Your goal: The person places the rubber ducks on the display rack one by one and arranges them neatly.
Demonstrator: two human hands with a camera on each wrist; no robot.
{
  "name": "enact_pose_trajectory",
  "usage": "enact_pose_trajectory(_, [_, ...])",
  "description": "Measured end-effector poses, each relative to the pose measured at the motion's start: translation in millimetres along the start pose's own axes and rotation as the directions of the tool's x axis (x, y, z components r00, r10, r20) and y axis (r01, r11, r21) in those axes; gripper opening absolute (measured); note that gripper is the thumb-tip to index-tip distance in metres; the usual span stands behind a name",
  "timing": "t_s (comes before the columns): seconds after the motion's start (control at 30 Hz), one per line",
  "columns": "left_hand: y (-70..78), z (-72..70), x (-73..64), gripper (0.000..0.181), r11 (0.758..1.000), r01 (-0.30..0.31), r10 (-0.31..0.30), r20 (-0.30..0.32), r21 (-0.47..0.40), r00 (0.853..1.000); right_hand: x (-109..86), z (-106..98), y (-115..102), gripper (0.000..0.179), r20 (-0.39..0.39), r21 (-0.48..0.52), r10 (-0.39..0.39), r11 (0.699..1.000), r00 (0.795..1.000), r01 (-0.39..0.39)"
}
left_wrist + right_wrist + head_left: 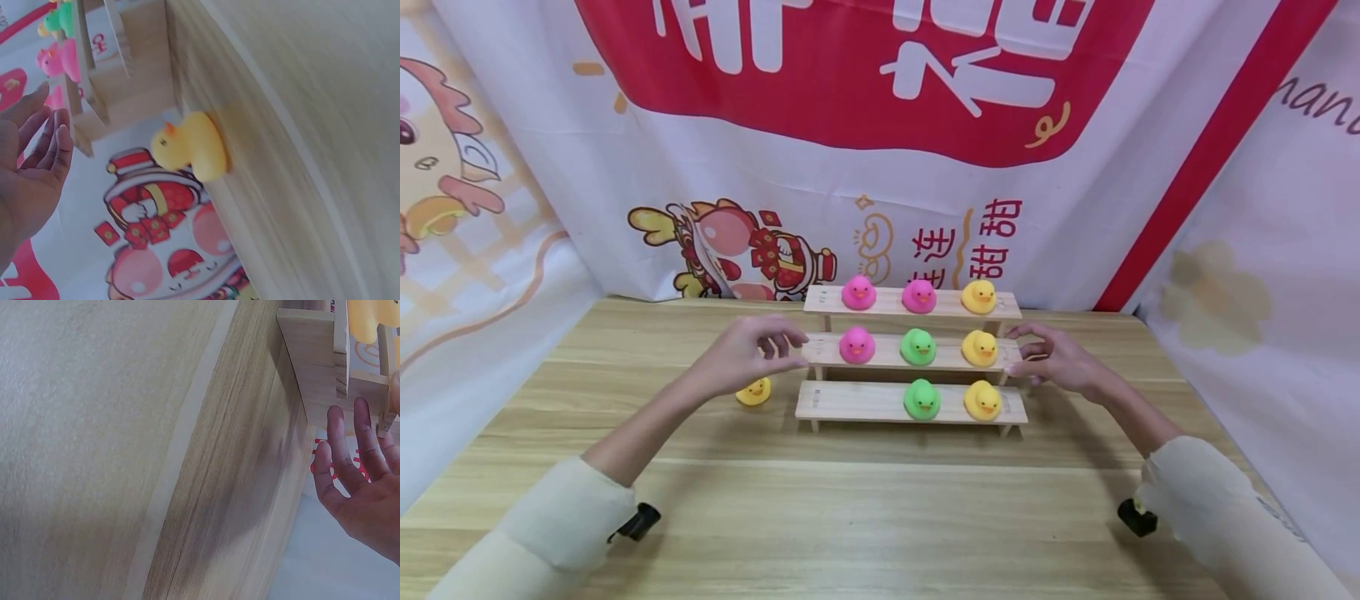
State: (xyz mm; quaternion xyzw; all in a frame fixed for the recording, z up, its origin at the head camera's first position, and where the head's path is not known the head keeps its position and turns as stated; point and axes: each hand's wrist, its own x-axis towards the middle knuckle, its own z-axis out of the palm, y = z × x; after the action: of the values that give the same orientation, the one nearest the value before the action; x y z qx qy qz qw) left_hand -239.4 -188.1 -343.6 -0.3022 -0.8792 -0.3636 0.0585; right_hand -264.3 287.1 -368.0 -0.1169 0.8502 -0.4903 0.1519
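Observation:
A three-tier wooden stand (pixel 850 406) holds toy ducks in rows. The top tier carries two pink ducks and a yellow one. On the middle tier sit a pink duck (pixel 857 345), a green duck (pixel 917 347) and a yellow duck (pixel 980 348). The bottom tier bears a green duck (pixel 922 400) and a yellow duck (pixel 982 401), its left part bare. My left hand (pixel 747 354) is at the middle tier's left end, thumb and fingers apart. At the opposite end, my right hand (pixel 1060 360) has its fingers extended, thumb by the board; contact is unclear.
A loose yellow duck (pixel 197 147) stands on the wooden table (pixel 880 517), left of the stand and below my left hand. A printed cloth (pixel 820 175) hangs close behind the stand, with more cloth along both sides.

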Motion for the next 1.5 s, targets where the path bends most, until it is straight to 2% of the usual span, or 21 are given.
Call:
enact_pose_trajectory(0.23, [-24.3,-6.7,-7.5,0.025,0.996,0.077,-0.078,0.008,0.050,0.997,0.0,-0.4,1.8,0.057,0.002,0.004,-0.007,1.000,1.000,0.007])
enact_pose_trajectory(0.4, [-37.5,-9.8,-12.2,0.028,0.987,0.127,-0.132,0.047,0.101,0.990,0.4,-0.8,3.4,0.057,0.002,0.005,-0.007,1.000,1.000,0.007])
enact_pose_trajectory(0.6, [-46.6,-13.0,-15.6,0.038,0.962,0.219,-0.242,0.140,0.163,0.960,-0.1,-1.0,3.1,0.056,0.003,-0.001,-0.005,1.000,1.000,0.005])
enact_pose_trajectory(0.73, [-48.7,-13.6,-16.5,0.041,0.950,0.250,-0.284,0.180,0.186,0.942,-0.6,-1.0,1.8,0.056,0.004,-0.005,-0.011,1.000,1.000,0.011])
enact_pose_trajectory(0.87, [-52.8,-12.9,-17.6,0.040,0.950,0.247,-0.282,0.192,0.190,0.940,-0.2,-1.3,1.2,0.057,-0.001,0.002,-0.010,1.000,1.000,0.010])
enact_pose_trajectory(1.1, [-59.8,-10.8,-19.6,0.034,0.956,0.220,-0.259,0.198,0.195,0.945,1.1,-1.8,0.8,0.058,0.003,0.006,0.003,1.000,1.000,-0.004])
enact_pose_trajectory(1.5, [-59.3,-10.2,-19.5,0.027,0.967,0.196,-0.229,0.213,0.164,0.950,1.6,-2.3,1.3,0.057,0.015,-0.004,0.009,1.000,1.000,-0.009])
